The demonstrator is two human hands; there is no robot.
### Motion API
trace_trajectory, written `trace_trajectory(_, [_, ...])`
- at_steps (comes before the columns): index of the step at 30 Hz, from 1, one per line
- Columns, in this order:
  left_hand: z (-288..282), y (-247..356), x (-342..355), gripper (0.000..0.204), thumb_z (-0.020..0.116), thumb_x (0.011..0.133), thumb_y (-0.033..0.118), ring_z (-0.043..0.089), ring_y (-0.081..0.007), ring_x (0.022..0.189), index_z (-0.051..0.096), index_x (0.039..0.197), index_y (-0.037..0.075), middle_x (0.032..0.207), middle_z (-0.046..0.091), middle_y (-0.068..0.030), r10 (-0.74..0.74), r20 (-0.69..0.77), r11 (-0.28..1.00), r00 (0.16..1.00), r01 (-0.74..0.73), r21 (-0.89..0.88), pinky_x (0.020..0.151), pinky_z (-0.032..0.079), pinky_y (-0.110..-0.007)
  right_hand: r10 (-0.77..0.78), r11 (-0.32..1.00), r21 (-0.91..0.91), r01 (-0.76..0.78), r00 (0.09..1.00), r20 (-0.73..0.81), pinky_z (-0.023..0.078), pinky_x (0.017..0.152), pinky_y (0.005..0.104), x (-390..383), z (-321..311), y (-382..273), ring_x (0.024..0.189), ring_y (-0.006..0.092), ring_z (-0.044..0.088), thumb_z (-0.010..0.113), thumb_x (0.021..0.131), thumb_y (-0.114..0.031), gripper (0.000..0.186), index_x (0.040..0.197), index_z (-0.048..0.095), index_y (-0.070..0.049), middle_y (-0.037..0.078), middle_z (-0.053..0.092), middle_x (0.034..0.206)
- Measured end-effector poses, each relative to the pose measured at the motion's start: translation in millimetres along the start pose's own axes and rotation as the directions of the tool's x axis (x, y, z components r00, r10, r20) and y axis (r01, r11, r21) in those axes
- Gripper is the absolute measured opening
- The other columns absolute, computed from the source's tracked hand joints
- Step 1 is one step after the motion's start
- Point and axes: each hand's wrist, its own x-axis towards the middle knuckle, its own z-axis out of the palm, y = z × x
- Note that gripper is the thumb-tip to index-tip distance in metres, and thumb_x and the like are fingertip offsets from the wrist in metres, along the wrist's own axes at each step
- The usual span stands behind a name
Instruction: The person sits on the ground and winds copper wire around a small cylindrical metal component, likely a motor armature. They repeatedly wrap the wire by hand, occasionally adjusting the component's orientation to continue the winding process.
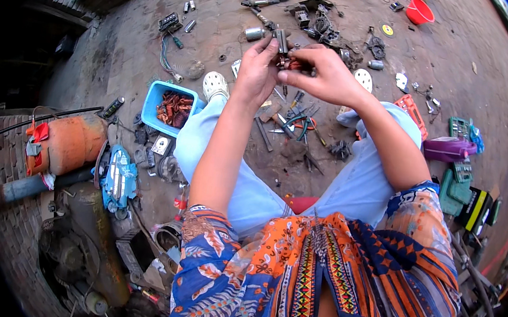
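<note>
Out in front of me, both hands meet at a small motor part with a grey metal body and reddish copper winding below it. My left hand grips its left side between thumb and fingers. From the right, my right hand has its thumb and fingers closed about the copper end; its fingertips are partly hidden. A silver motor can lies just beyond my left hand. Pliers and other hand tools are spread on the ground between my legs. By my left leg, a light blue basin holds copper windings.
Greasy machine parts lie beyond my hands. A red bowl stands far right. On the right are a purple object and green tool cases. An orange gas cylinder lies left, near a blue plastic bag.
</note>
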Motion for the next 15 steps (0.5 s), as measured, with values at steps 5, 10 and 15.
trace_trajectory(5, [7, -1, 1, 0.026, 0.047, 0.095, 0.018, 0.059, -0.0213, 0.087, 0.054, 0.108, -0.004, 0.101, 0.06, -0.0118, 0.098, -0.025, 0.995, 0.995, -0.098, 0.002, 0.076, 0.051, -0.033, -0.199, 0.953, -0.263, 0.148, 0.964, -0.178, 0.043, 0.07, 0.0373, 3, 8, -1, 0.057, 0.0299, 0.053, 0.065, 0.078, -0.041, 0.04, 0.068, 0.061, -0.002, 0.009, 0.053, 0.052])
trace_trajectory(10, [-7, 5, 12, 0.029, 0.04, 0.097, 0.02, 0.057, -0.0237, 0.089, 0.051, 0.109, -0.005, 0.1, 0.059, -0.0142, 0.068, -0.189, 0.982, 0.98, -0.099, -0.158, 0.077, 0.047, -0.034, -0.213, 0.935, -0.323, 0.145, 0.959, -0.187, 0.044, 0.066, 0.033, 5, 12, 8, 0.054, 0.0238, 0.054, 0.064, 0.079, -0.041, 0.04, 0.065, 0.058, -0.003, 0.008, 0.053, 0.053])
trace_trajectory(15, [-4, 15, 3, 0.036, 0.039, 0.098, 0.025, 0.054, -0.0218, 0.089, 0.049, 0.113, -0.006, 0.102, 0.057, -0.0137, -0.084, 0.056, 0.951, 0.995, 0.097, -0.292, 0.074, 0.047, -0.032, 0.418, 0.567, 0.758, -0.323, 0.905, 0.073, 0.032, 0.052, 0.0223, 3, -21, -2, 0.052, 0.0077, 0.044, 0.057, 0.086, -0.044, 0.042, 0.064, 0.054, -0.008, -0.001, 0.046, 0.056])
